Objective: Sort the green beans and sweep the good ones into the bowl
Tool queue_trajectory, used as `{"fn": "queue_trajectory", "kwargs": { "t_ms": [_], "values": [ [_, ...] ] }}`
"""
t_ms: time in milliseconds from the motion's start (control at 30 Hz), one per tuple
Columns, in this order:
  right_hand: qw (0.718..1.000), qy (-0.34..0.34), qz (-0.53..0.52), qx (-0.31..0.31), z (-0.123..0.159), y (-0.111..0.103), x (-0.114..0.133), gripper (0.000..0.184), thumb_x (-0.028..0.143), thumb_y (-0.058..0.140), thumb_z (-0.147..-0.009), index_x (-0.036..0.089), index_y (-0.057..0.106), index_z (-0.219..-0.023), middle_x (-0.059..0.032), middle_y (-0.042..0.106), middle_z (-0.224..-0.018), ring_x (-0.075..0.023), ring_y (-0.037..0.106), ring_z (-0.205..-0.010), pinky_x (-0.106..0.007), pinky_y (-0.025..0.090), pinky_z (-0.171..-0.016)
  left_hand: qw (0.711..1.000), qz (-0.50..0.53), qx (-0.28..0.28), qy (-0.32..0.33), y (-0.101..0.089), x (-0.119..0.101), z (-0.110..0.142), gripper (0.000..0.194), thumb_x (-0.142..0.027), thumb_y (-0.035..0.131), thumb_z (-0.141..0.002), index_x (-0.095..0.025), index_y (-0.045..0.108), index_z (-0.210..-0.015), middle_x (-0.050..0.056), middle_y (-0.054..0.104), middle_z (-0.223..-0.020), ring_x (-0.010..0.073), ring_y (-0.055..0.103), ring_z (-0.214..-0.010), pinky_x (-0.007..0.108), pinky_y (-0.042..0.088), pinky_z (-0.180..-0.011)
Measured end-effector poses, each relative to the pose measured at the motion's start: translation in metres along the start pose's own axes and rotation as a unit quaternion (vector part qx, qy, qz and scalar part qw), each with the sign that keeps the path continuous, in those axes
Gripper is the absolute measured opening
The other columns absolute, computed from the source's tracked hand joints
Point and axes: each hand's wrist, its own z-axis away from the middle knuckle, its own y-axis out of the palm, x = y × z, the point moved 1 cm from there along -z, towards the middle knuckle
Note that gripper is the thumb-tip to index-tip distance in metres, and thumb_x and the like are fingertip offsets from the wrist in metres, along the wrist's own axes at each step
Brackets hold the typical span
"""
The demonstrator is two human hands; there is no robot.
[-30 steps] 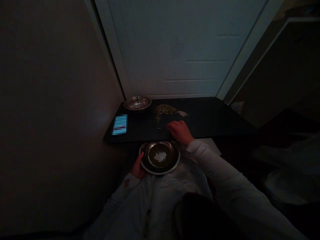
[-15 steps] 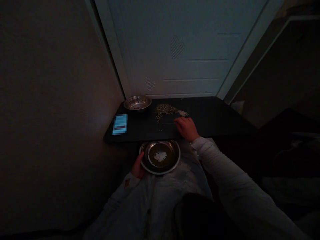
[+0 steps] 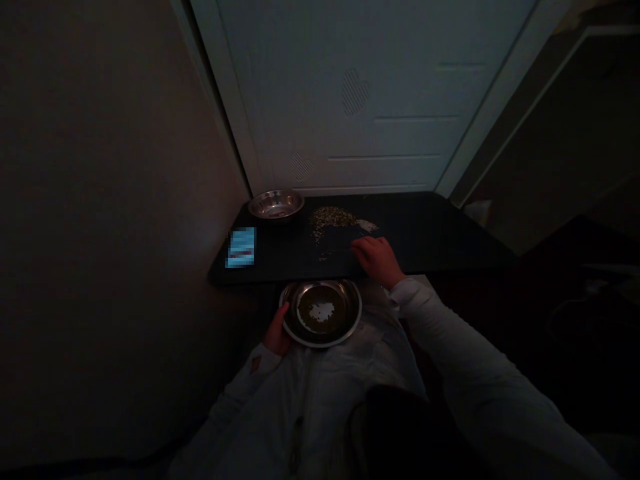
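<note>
My left hand (image 3: 278, 331) is closed on the left rim of a shiny metal bowl (image 3: 320, 343), which sits at my lap below the table's front edge. Small dark greenish grains (image 3: 310, 320) ring the inside of the bowl around a bare bright centre. Over the table, my right hand (image 3: 379, 259) has its fingers pinched together on a thin stick-like tool (image 3: 337, 250), faint in the dim light and pointing left. Beyond it lies a heap of mixed greenish and pale grains (image 3: 333, 217). A smaller whitish pile (image 3: 368, 226) is at its right end, and a few loose grains (image 3: 324, 256) lie nearer me.
A second metal bowl (image 3: 277, 205) stands at the back left of the dark table (image 3: 430, 233). In front of it is a blurred-out light blue rectangle (image 3: 241, 248). A white panel with heart patterns (image 3: 355, 147) rises behind the table, and a wall (image 3: 125, 233) is at the left.
My right hand has shifted slightly right and toward me with the thin tool. The loose grains near the tool's tip lie a little differently. My left hand keeps its hold on the bowl.
</note>
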Motion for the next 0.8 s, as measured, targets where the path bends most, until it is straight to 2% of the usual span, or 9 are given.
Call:
{"fn": "queue_trajectory", "kwargs": {
  "t_ms": [233,467,800],
  "values": [
    [1.0,0.003,-0.008,0.007,0.009,-0.005,-0.01,0.021,0.028,0.039,-0.082,0.019,0.056,-0.089,-0.0043,0.062,-0.087,-0.0154,0.053,-0.08,-0.028,0.03,-0.07,1.0,-0.004,0.002,0.003,-0.001,-0.001,-0.001,0.024,-0.033,0.049,-0.073,-0.019,0.066,-0.083,0.003,0.069,-0.085,0.0204,0.045,-0.112,0.032,0.023,-0.101],
    [1.0,-0.004,-0.001,0.013,0.009,-0.002,-0.006,0.022,0.027,0.038,-0.083,0.018,0.056,-0.091,-0.0047,0.062,-0.088,-0.0156,0.052,-0.08,-0.028,0.029,-0.07,1.0,0.0,-0.011,-0.01,0.003,-0.002,0.001,0.025,-0.032,0.046,-0.075,-0.018,0.066,-0.078,0.003,0.07,-0.081,0.0197,0.05,-0.107,0.032,0.025,-0.101],
    [1.0,-0.015,-0.011,0.02,0.016,-0.006,-0.003,0.021,0.028,0.038,-0.083,0.019,0.056,-0.089,-0.0031,0.062,-0.087,-0.0144,0.052,-0.08,-0.028,0.029,-0.07,1.0,0.0,-0.016,-0.002,0.002,-0.002,-0.001,0.023,-0.031,0.049,-0.072,-0.017,0.066,-0.08,0.005,0.07,-0.083,0.0209,0.045,-0.112,0.033,0.022,-0.102]
  ]
}}
